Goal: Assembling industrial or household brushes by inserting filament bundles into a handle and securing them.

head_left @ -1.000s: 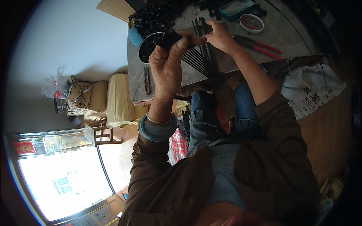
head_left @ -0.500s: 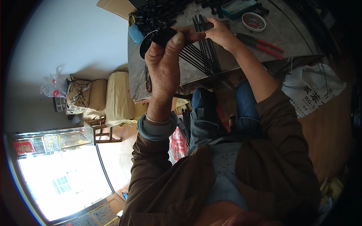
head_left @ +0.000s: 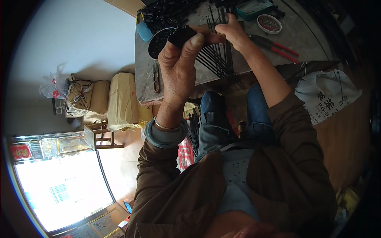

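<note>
The grey tabletop is stretching along the wall, carrying a heap of black parts, a round bowl of dark bits, a small white dish, a teal tray and red-handled pliers. Above it, the left hand is grasping a black piece between thumb and fingers, near the bowl. Thin black rods are slanting down and rightward from beside that hand, crossing others near the right hand, whose fingers are reaching to the crossing rods (whether they are gripping, I cannot tell). Brown wrapped packages are standing by the wall, a wooden stool is sitting near them, and a bright window is glaring at lower left. A white printed sack is resting right of the tabletop.
</note>
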{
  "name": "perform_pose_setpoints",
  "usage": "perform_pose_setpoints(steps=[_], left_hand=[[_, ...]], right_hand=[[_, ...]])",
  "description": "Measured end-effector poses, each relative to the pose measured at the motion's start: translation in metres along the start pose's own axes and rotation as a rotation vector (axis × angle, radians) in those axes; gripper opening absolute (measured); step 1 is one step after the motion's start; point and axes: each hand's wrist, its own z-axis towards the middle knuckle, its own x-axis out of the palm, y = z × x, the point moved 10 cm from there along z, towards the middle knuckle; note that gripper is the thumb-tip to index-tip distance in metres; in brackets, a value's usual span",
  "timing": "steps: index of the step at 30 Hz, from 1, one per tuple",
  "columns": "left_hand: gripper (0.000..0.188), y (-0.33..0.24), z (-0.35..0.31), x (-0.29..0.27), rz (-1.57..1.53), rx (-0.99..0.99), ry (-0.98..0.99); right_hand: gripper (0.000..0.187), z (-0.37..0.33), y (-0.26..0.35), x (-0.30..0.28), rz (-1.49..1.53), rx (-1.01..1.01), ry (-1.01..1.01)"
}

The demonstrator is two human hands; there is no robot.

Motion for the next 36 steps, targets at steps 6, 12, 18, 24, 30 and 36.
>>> perform_pose_setpoints(steps=[6, 12, 18, 24, 30, 36], left_hand=[[0.016, 0.003, -0.004, 0.001, -0.062, -0.044, -0.03], [0.016, 0.005, -0.003, 0.005, -0.083, -0.041, -0.022], [0.016, 0.007, -0.002, 0.011, -0.069, -0.054, -0.011], [0.017, 0.009, 0.0, 0.013, -0.018, -0.036, 0.027], [0.017, 0.009, -0.002, 0.016, -0.038, -0.062, 0.046], [0.018, 0.014, -0.003, 0.02, -0.008, -0.052, 0.045]], right_hand=[[0.065, 0.004, 0.012, -0.005, 0.027, 0.082, 0.027], [0.068, 0.033, 0.03, -0.023, -0.513, 0.012, 0.028], [0.068, 0.03, 0.056, -0.033, -0.557, 0.022, 0.062], [0.073, 0.024, 0.066, -0.032, -0.827, -0.148, 0.121], [0.037, -0.028, 0.076, -0.054, -0.716, -0.314, 0.023], [0.039, -0.039, 0.023, -0.026, -0.655, -0.233, 0.166]])
